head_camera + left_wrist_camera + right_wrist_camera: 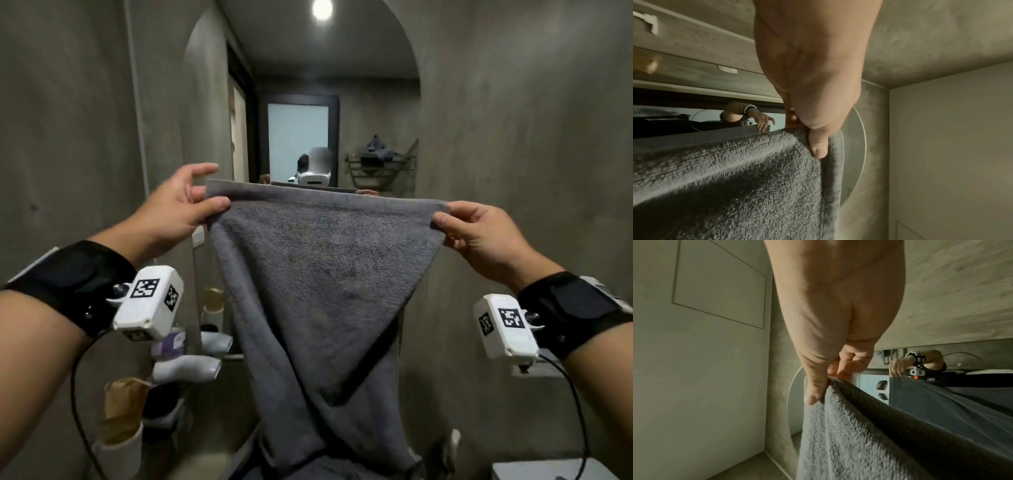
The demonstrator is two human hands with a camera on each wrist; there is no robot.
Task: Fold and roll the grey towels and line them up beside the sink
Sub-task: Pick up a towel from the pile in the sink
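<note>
A grey towel (318,291) hangs spread in the air in front of the arched mirror, its top hem stretched level between my hands and its body narrowing downward. My left hand (191,205) pinches the top left corner between thumb and fingers; the left wrist view shows the thumb pressed on the grey towel (735,186). My right hand (469,229) pinches the top right corner, with the thumb on the front of the grey towel (869,434) in the right wrist view. The towel's lower end drops out of sight at the bottom of the head view.
The arched mirror (301,120) stands straight ahead between grey walls. Bottles and white tubes (191,363) and a brown paper bag (123,407) crowd a shelf at lower left. A white object (548,471) shows at lower right. The towel hides the sink area.
</note>
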